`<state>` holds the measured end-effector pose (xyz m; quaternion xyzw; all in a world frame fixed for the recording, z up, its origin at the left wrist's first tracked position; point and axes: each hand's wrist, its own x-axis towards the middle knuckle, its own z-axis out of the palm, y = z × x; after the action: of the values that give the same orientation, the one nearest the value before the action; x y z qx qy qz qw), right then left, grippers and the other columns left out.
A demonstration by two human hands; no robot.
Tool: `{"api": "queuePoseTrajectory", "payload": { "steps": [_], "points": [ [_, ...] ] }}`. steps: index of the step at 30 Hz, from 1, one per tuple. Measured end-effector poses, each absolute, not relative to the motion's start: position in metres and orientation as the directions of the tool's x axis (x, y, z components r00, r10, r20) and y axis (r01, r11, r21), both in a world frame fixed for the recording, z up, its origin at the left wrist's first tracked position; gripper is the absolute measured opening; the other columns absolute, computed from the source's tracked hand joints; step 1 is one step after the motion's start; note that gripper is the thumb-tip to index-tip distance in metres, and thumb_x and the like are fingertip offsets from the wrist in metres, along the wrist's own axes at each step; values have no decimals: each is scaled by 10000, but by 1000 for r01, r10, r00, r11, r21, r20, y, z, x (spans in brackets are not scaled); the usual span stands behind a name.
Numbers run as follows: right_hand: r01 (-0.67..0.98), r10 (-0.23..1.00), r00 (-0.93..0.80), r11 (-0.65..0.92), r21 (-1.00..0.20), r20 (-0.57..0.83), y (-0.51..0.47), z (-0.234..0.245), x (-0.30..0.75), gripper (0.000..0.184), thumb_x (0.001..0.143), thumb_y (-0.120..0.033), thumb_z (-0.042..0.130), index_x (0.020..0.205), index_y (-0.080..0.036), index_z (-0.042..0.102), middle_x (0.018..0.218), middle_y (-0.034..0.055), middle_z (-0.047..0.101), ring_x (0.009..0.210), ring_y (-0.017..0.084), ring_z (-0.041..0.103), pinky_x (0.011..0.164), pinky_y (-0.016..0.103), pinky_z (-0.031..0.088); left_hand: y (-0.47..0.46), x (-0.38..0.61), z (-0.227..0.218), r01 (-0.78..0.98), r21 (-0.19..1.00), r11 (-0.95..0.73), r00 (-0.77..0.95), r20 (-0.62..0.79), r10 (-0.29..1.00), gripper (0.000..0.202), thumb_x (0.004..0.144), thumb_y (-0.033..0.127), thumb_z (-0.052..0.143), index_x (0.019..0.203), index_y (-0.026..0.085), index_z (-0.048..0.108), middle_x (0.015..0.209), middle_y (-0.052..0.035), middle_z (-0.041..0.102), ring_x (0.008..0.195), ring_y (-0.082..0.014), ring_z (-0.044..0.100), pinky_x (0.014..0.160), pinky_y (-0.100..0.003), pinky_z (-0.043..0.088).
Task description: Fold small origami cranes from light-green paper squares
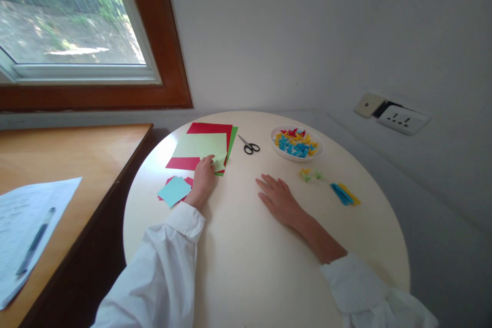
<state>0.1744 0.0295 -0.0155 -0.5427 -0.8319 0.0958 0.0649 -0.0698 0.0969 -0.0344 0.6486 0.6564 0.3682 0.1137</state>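
My left hand (203, 179) rests at the near corner of a light green paper sheet (200, 146), its fingertips pinching that corner. The green sheet lies on top of a red sheet (209, 128) and a darker green one (232, 139) on the round cream table (238, 261). My right hand (277, 199) lies flat on the table, fingers stretched out, holding nothing. Black-handled scissors (249, 145) lie between the sheets and a white bowl.
The white bowl (296, 144) holds several small folded paper pieces in blue, yellow and red. Small yellow-green folded bits (309, 175) and blue and yellow strips (345, 194) lie right of my right hand. A blue square (174, 190) lies on red paper. A wooden desk (69, 159) holds papers and a pen (35, 241).
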Motion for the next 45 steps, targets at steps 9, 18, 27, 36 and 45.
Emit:
{"api": "queuePoseTrajectory", "payload": {
  "steps": [9,18,27,36,45],
  "points": [
    [883,913,-407,401,-244,24,30,-18,175,463,926,-290,318,1358,-172,434,1460,130,382,1363,245,319,1113,494,221,96,-67,-30,727,671,-145,-140,351,926,377,777,41,460,1120,151,569,903,-88,651,854,-210,613,817,-375,481],
    [795,908,-273,399,-456,319,38,-31,179,604,835,-194,445,1418,-176,288,1344,149,478,1253,251,439,1052,475,358,66,-38,-16,596,737,-320,37,372,927,316,797,112,508,1097,194,563,905,-44,680,832,-171,644,788,-323,501],
    [726,716,-367,620,-299,593,37,-27,184,272,781,-81,548,971,-241,659,1123,86,609,1081,234,544,933,430,412,33,-10,-13,417,773,-478,438,290,851,318,818,153,511,1129,205,548,896,-19,688,823,-143,643,782,-271,489],
    [627,693,-557,712,-316,457,30,-24,186,207,778,-31,531,855,-189,641,894,46,731,844,175,656,893,403,415,28,-15,-11,637,431,-638,608,227,761,166,854,282,545,961,181,622,931,-61,671,929,-208,593,846,-364,406],
    [543,598,-686,800,-256,415,21,-18,203,226,868,-133,500,1047,-183,628,1097,91,693,1058,183,629,982,430,442,-10,-20,3,712,314,-628,635,94,767,270,919,250,424,1124,161,577,1228,-84,614,952,-231,532,822,-398,347]
  ]
}}
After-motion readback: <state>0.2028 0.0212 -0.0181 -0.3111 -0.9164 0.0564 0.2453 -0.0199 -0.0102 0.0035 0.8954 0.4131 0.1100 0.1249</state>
